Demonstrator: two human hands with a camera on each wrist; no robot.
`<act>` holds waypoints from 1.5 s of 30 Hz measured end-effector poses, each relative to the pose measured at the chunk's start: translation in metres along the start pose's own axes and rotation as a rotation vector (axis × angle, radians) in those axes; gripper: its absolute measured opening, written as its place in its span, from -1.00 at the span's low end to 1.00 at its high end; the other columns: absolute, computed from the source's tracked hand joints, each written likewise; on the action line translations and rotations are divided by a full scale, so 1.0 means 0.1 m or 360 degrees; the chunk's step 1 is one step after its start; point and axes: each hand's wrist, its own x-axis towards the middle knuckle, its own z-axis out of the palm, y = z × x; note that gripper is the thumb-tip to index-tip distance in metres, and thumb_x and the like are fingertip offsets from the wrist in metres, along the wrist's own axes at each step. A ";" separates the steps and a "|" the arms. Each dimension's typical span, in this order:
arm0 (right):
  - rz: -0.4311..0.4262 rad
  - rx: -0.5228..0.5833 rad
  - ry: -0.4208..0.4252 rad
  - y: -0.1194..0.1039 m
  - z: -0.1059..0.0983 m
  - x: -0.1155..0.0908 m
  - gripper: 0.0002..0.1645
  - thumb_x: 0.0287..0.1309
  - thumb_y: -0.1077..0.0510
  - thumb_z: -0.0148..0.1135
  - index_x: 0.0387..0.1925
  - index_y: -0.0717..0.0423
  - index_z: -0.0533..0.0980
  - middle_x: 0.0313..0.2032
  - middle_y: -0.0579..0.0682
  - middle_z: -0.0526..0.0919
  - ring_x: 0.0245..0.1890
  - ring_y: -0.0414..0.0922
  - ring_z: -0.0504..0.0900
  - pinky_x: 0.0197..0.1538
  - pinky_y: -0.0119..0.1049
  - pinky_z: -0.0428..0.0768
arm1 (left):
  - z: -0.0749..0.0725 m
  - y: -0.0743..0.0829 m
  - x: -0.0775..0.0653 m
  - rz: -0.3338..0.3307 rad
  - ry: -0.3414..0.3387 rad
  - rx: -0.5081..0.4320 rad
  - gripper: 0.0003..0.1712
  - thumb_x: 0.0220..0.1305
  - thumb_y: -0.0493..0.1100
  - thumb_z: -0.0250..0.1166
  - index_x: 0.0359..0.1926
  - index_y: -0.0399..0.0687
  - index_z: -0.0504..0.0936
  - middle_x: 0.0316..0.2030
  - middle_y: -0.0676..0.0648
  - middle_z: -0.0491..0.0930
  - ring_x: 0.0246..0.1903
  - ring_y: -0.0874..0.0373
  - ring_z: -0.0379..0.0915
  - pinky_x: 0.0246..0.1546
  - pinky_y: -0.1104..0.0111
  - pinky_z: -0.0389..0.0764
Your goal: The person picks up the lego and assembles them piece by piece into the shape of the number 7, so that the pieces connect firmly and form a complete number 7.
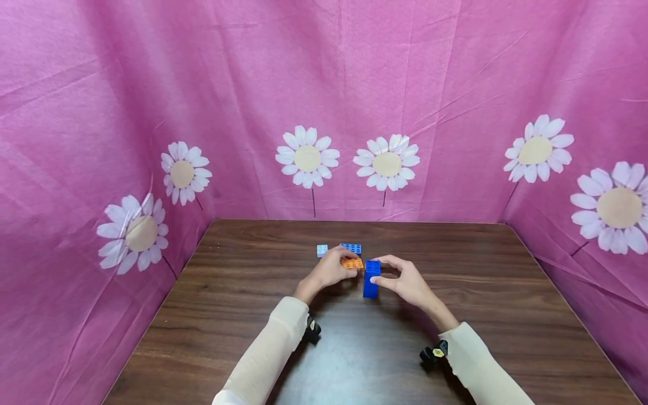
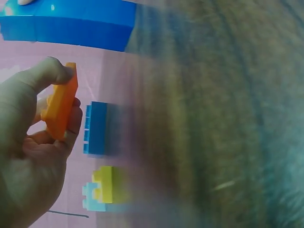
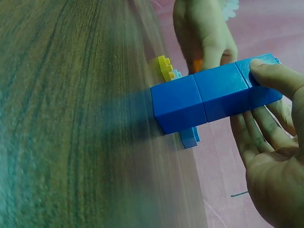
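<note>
My left hand pinches an orange studded brick between thumb and fingers, just above the table. To its right, a tower of blue bricks stands upright, three pieces stacked with studs on top. My right hand grips this tower near its top, thumb on the near side and fingers behind. Beyond the left hand lies a blue brick with studs up. A light blue brick sits left of it. A yellow brick shows beside the light blue one, hidden by the left hand in the head view.
The dark wooden table has a pink cloth with white daisies hanging around its back and sides. Black wrist cameras hang below both sleeves, close over the table.
</note>
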 end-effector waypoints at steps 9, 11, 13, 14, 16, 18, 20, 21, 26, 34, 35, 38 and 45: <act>-0.0012 -0.0018 -0.0012 0.02 -0.02 0.01 -0.53 0.30 0.13 0.51 0.19 0.17 0.64 0.08 0.16 0.78 0.11 0.14 0.76 0.17 -0.24 0.72 | -0.14 0.07 0.00 0.0026 0.0104 -0.0210 -0.58 0.23 -0.16 0.57 0.11 -0.12 0.79 -0.03 -0.10 0.70 -0.10 0.15 0.60 0.03 0.33 0.68; -0.0011 -0.0006 -0.0011 0.02 -0.02 0.02 -0.52 0.29 0.14 0.51 0.19 0.18 0.64 0.07 0.17 0.78 0.11 0.13 0.76 0.14 -0.36 0.70 | -0.17 0.10 -0.01 0.0034 0.0119 -0.0222 -0.58 0.22 -0.17 0.57 0.10 -0.11 0.79 -0.03 -0.10 0.69 -0.11 0.16 0.58 0.01 0.36 0.66; -0.0017 0.0004 -0.0011 0.03 -0.02 0.02 -0.52 0.29 0.16 0.52 0.19 0.19 0.64 0.06 0.17 0.78 0.10 0.12 0.76 0.12 -0.41 0.68 | -0.19 0.12 -0.01 0.0039 0.0131 -0.0224 -0.59 0.21 -0.17 0.57 0.10 -0.09 0.79 -0.03 -0.08 0.69 -0.10 0.18 0.57 0.00 0.38 0.63; -0.0021 0.0013 -0.0010 0.03 -0.02 0.02 -0.53 0.28 0.17 0.52 0.18 0.20 0.64 0.06 0.17 0.78 0.09 0.11 0.76 0.12 -0.42 0.68 | -0.20 0.13 -0.01 0.0042 0.0140 -0.0229 -0.59 0.20 -0.19 0.57 0.09 -0.08 0.80 -0.04 -0.07 0.69 -0.10 0.18 0.57 0.00 0.38 0.62; -0.0033 0.0030 -0.0004 0.03 -0.01 0.02 -0.53 0.27 0.19 0.53 0.18 0.21 0.64 0.05 0.17 0.78 0.08 0.10 0.76 0.11 -0.41 0.69 | -0.23 0.16 -0.02 0.0054 0.0154 -0.0233 -0.60 0.19 -0.21 0.57 0.08 -0.05 0.80 -0.07 -0.05 0.69 -0.11 0.18 0.56 -0.02 0.38 0.59; -0.0050 0.0033 0.0003 0.03 -0.01 0.01 -0.52 0.26 0.20 0.52 0.17 0.23 0.64 0.04 0.18 0.78 0.07 0.11 0.76 0.11 -0.41 0.69 | -0.26 0.19 -0.02 0.0072 0.0164 -0.0235 -0.60 0.19 -0.20 0.58 0.07 -0.02 0.81 -0.11 -0.02 0.68 -0.12 0.19 0.55 -0.03 0.39 0.57; -0.0057 0.0034 0.0007 0.03 0.00 0.01 -0.52 0.26 0.21 0.53 0.18 0.24 0.64 0.04 0.18 0.78 0.07 0.11 0.76 0.11 -0.41 0.69 | -0.29 0.24 -0.03 0.0097 0.0165 -0.0249 -0.61 0.19 -0.20 0.59 0.07 -0.01 0.81 -0.16 0.01 0.65 -0.14 0.20 0.54 -0.07 0.40 0.55; -0.0060 0.0033 0.0008 0.03 0.00 0.01 -0.52 0.26 0.21 0.53 0.18 0.24 0.64 0.04 0.18 0.78 0.07 0.11 0.76 0.11 -0.41 0.69 | -0.30 0.26 -0.04 0.0112 0.0160 -0.0258 -0.61 0.20 -0.20 0.58 0.07 0.00 0.81 -0.18 0.01 0.63 -0.16 0.20 0.53 -0.09 0.40 0.55; -0.0058 0.0030 -0.0012 0.03 -0.01 0.03 -0.51 0.27 0.20 0.52 0.19 0.25 0.64 0.06 0.21 0.78 0.10 0.17 0.74 0.13 -0.40 0.69 | -0.35 0.39 -0.09 0.0168 0.0106 -0.0317 -0.61 0.25 -0.16 0.57 0.10 0.01 0.81 -0.24 0.04 0.54 -0.23 0.21 0.49 -0.24 0.45 0.56; -0.0038 0.0034 -0.0023 0.01 -0.01 0.04 -0.49 0.28 0.20 0.51 0.21 0.26 0.63 0.12 0.23 0.76 0.14 0.28 0.72 0.11 -0.46 0.67 | -0.33 0.52 -0.12 0.0271 0.0030 -0.0320 -0.63 0.26 -0.20 0.56 0.10 -0.05 0.81 -0.24 -0.01 0.50 -0.23 0.25 0.43 -0.25 0.52 0.54; -0.0036 0.0033 -0.0021 0.01 -0.01 0.04 -0.49 0.28 0.20 0.51 0.22 0.27 0.62 0.13 0.24 0.75 0.14 0.28 0.72 0.10 -0.46 0.67 | -0.32 0.53 -0.12 0.0273 0.0022 -0.0315 -0.63 0.27 -0.20 0.56 0.10 -0.05 0.81 -0.24 -0.01 0.49 -0.22 0.26 0.43 -0.24 0.53 0.54; -0.0027 0.0031 -0.0018 0.01 -0.01 0.04 -0.46 0.26 0.19 0.53 0.22 0.28 0.62 0.14 0.24 0.75 0.14 0.24 0.73 0.09 -0.49 0.66 | -0.29 0.54 -0.13 0.0273 -0.0005 -0.0299 -0.63 0.28 -0.19 0.56 0.11 -0.06 0.80 -0.23 0.00 0.47 -0.21 0.27 0.42 -0.24 0.54 0.55; -0.0048 0.0039 -0.0021 0.00 -0.01 0.04 -0.46 0.24 0.19 0.54 0.21 0.27 0.63 0.13 0.23 0.75 0.12 0.17 0.74 0.07 -0.47 0.68 | -0.24 0.55 -0.13 0.0267 -0.0024 -0.0281 -0.63 0.29 -0.15 0.56 0.11 -0.03 0.81 -0.24 0.04 0.48 -0.23 0.26 0.42 -0.27 0.52 0.52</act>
